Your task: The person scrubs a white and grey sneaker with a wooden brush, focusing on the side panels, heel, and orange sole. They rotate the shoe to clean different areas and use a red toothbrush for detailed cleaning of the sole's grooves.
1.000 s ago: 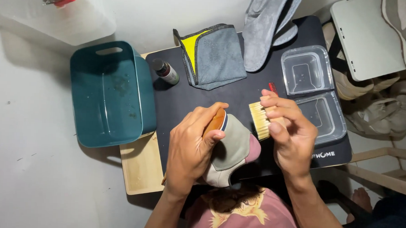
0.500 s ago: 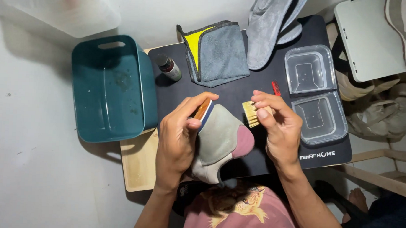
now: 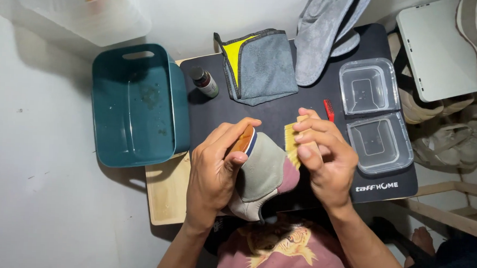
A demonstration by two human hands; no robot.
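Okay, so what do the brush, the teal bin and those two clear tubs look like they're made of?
Brush: pale, straw-coloured bristles, perhaps natural fibre; its back is hidden by the right hand.
Teal bin: smooth moulded plastic with a dull sheen.
Clear tubs: thin transparent plastic, the dark mat showing through.

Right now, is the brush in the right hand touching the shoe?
Touching. The head view shows the brush bristles pressed against the side of the shoe, with no gap, while the left hand holds the shoe.
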